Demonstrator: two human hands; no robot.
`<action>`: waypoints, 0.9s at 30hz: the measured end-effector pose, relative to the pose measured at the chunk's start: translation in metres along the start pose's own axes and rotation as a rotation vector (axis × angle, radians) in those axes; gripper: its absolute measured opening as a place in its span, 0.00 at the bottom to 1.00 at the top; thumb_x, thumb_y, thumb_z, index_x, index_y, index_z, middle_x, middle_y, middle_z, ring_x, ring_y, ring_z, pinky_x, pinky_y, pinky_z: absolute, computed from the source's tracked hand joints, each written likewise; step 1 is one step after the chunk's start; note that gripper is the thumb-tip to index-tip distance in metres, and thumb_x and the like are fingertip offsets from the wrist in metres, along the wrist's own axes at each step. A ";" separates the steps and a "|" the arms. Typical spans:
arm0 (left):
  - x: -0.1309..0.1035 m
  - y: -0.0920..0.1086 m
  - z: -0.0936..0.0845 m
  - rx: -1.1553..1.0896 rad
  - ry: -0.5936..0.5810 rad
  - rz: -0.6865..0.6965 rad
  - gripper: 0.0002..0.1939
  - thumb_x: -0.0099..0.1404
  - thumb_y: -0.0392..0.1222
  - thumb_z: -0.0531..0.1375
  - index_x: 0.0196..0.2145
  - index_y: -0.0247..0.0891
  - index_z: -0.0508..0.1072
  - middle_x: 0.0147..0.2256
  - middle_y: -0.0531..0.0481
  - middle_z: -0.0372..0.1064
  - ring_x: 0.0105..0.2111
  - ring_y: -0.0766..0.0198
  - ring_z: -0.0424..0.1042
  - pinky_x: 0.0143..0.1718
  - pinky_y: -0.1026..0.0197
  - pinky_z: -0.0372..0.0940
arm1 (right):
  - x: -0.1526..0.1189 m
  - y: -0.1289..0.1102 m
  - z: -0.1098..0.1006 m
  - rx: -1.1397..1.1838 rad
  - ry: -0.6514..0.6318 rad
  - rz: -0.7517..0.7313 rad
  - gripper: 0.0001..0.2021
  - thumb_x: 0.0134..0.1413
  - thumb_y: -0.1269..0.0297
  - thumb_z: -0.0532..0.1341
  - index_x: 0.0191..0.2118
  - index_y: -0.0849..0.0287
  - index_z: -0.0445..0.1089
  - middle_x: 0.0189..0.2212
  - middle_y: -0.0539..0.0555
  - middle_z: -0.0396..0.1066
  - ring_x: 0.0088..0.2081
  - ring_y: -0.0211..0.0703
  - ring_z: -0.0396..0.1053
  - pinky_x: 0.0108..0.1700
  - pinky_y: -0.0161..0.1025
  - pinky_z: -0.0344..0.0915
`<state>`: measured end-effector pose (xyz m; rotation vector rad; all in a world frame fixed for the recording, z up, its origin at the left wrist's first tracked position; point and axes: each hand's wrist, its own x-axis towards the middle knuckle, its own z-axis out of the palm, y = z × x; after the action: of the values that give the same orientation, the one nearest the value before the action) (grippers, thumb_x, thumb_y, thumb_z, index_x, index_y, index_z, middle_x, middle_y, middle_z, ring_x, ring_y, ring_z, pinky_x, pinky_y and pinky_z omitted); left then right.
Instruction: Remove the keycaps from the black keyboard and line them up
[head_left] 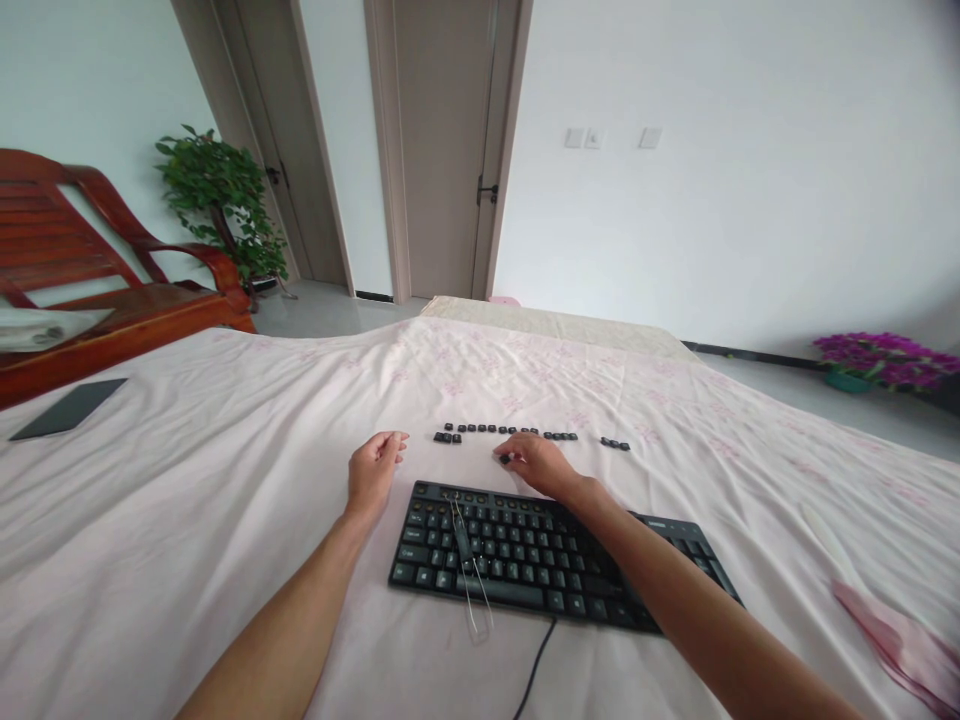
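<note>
A black keyboard (525, 555) lies on the pink-patterned sheet, with keycaps off along its upper rows. Across its left part rests a wire keycap puller (463, 540) with a black handle. Beyond the keyboard, loose black keycaps (482, 429) form a row, with a few more (447, 438) just in front at the left. My right hand (540, 462) is over the sheet near the row, its fingers pinching a black keycap (505, 459). To the left of the keycaps, my left hand (373, 468) has its fingers curled together; whatever is inside is hidden.
A dark flat panel (67, 408) lies at the sheet's left edge. Pink cloth (900, 640) is at the lower right. The keyboard's cable (536, 668) runs toward me. Beyond are a wooden bench (97, 240), a green plant (221, 200) and purple flowers (885, 358).
</note>
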<state>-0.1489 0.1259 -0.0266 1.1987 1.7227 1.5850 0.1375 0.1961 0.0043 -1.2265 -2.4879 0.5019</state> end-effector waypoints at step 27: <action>0.000 0.005 0.001 -0.039 -0.013 -0.017 0.21 0.61 0.55 0.56 0.37 0.34 0.77 0.32 0.44 0.75 0.31 0.61 0.72 0.33 0.61 0.66 | 0.007 -0.021 0.002 -0.243 -0.004 0.178 0.10 0.56 0.66 0.59 0.41 0.55 0.76 0.40 0.55 0.73 0.41 0.45 0.71 0.40 0.35 0.60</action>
<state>-0.1469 0.1258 -0.0220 1.1697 1.6820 1.5902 0.1180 0.1900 0.0127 -1.5493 -2.5127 0.2490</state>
